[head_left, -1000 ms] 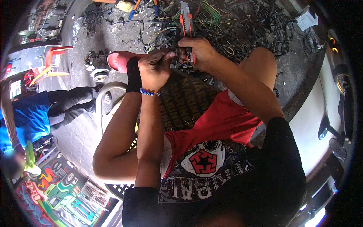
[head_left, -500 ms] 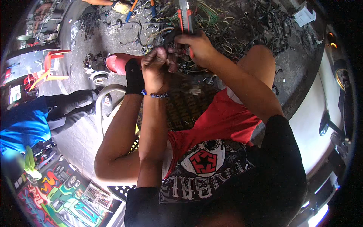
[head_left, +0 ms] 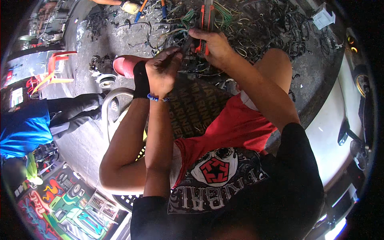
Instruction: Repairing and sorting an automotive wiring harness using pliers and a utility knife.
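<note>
My left hand (head_left: 162, 74), its fingers dark with grime and a blue beaded band on the wrist, pinches a dark cable (head_left: 186, 46). This cable runs up to the thumb of my right hand (head_left: 216, 45). My right hand is wrapped round a long red-and-grey tool that looks like a utility knife (head_left: 207, 19), its far end near the top edge of the view. Whether a blade is out I cannot tell. Beneath both hands spreads a tangle of cut wires (head_left: 240, 36), mostly black with some green and pale ones.
A gloved hand (head_left: 130, 7) of another person is at the top, beside blue-and-orange handles (head_left: 141, 12). A white box (head_left: 323, 17) stands far right. Between my legs lies a dark printed mat (head_left: 192, 106). At left are a red chair (head_left: 54, 72) and a person in blue (head_left: 26, 128).
My left hand has moved down and left, away from the right. My right hand, with the tool, has shifted slightly right. The dark cable now shows between them.
</note>
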